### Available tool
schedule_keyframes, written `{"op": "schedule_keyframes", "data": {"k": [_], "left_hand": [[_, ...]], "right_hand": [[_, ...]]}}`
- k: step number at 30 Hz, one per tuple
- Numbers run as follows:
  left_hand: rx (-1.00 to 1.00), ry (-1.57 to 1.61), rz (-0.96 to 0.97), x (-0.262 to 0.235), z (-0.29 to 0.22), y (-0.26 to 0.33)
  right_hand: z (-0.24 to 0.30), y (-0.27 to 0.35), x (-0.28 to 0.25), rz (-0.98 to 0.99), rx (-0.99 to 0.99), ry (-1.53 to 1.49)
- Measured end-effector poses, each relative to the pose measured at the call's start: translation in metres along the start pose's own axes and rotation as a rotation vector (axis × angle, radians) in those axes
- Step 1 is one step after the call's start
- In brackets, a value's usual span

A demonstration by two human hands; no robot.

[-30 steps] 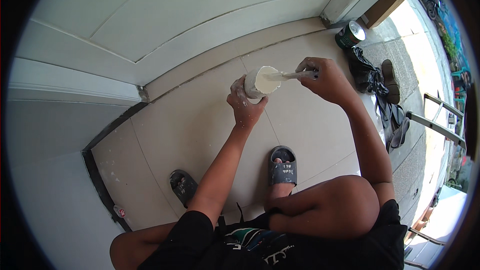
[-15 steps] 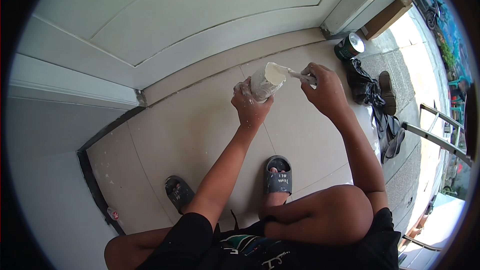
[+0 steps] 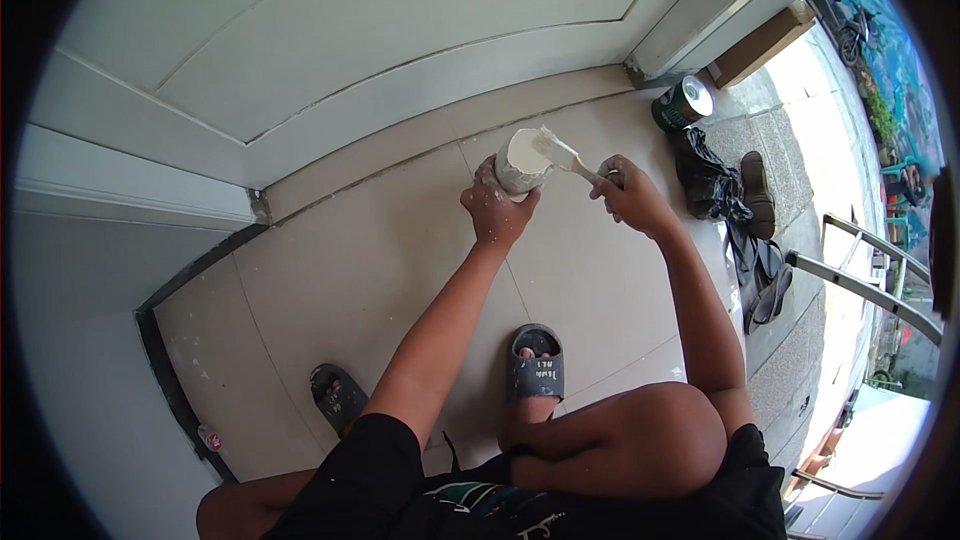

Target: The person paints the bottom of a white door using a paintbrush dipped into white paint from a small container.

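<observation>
My left hand point(image 3: 499, 202) is wrapped round a white-smeared cup point(image 3: 519, 178), tilted so its mouth shows. Creamy white paint fills it near the rim. In my right hand point(image 3: 628, 192) is a paintbrush point(image 3: 568, 155) with a pale handle, my fingers closed on the handle's end. The brush's bristle end, coated in white, lies against the right side of the cup's rim. White smears mark the fingers of both hands.
A white panelled door point(image 3: 400, 10) stands ahead above the tiled floor point(image 3: 380, 240). To the right are a green can point(image 3: 683, 103), a black plastic bag point(image 3: 705, 175), loose footwear point(image 3: 757, 195) and a metal ladder point(image 3: 860, 285). A cardboard box point(image 3: 760, 45) lies beyond the can.
The brush has turned in my right hand, which has shifted slightly down, and its head now shows broad side up at the cup's rim. The whole view has shifted a little.
</observation>
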State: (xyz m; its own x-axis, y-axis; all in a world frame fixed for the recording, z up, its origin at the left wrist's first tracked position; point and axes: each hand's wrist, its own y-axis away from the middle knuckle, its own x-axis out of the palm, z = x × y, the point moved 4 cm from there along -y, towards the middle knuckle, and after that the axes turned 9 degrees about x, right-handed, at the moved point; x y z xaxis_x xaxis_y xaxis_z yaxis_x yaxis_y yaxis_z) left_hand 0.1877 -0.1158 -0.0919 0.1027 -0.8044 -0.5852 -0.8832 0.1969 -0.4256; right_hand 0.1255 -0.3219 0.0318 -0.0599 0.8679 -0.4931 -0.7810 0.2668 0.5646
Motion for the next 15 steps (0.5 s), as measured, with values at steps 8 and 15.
{"op": "schedule_keyframes", "data": {"k": [8,15], "left_hand": [[-0.157,0.147,0.211,0.028,0.030,0.017],[0.128,-0.094,0.307,0.024,0.039,0.045]], "right_hand": [[-0.016,-0.079,-0.022,-0.087,0.058,-0.216],[-0.031,-0.172,-0.011,-0.196,0.061,-0.320]]}}
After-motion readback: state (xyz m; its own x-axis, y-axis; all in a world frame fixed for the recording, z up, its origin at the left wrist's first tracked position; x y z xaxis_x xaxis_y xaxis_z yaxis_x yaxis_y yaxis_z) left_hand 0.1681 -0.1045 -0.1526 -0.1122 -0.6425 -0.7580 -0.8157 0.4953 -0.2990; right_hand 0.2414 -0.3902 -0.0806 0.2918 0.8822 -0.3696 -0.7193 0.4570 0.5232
